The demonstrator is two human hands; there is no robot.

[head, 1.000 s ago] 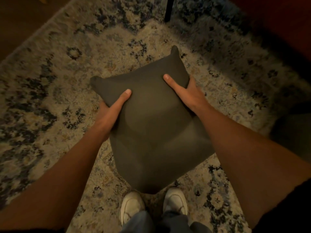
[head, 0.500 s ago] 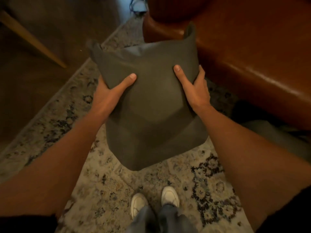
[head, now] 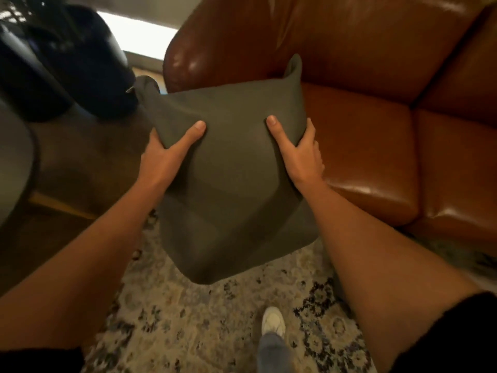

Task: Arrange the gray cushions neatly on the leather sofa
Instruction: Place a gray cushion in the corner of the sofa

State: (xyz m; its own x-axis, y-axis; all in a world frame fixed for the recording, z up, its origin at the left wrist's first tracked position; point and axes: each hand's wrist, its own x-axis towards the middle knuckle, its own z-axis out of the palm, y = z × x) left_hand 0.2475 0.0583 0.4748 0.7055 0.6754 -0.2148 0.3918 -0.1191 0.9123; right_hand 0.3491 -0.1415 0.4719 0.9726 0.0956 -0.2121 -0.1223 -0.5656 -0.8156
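Observation:
I hold a gray square cushion (head: 231, 184) in the air in front of me, one hand on each side. My left hand (head: 164, 154) grips its left edge with the thumb on top. My right hand (head: 298, 154) grips the right edge the same way. The cushion hangs in front of the left end of the brown leather sofa (head: 371, 146), its upper corners near the sofa's armrest (head: 204, 49). The seat right of the cushion is bare.
A dark bag (head: 67, 63) sits on the wooden floor left of the armrest. A patterned rug (head: 204, 327) lies under my feet; one white shoe (head: 273, 321) shows. A gray rounded object (head: 13, 162) is at the far left edge.
My view has swung up from the rug to the sofa. The cushion, held the same way in both hands, has come closer to the sofa's left end.

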